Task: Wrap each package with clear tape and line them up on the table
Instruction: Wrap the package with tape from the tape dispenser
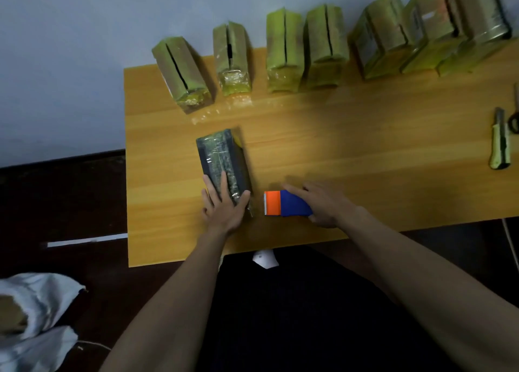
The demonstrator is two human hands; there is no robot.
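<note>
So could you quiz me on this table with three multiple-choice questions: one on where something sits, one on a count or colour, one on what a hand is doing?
1. Where is the utility knife?
A. near the table's right edge
B. beside the dark package
C. on the floor

2. How many packages stand in the back row?
A. four
B. seven
C. ten

3. What is the left hand doing?
A. hanging idle
B. resting flat on the dark package
C. holding scissors

Answers: 1 A, it lies far right on the table. 2 B, seven show along the wall. 3 B, its fingers lie straight on the wrapping.
</note>
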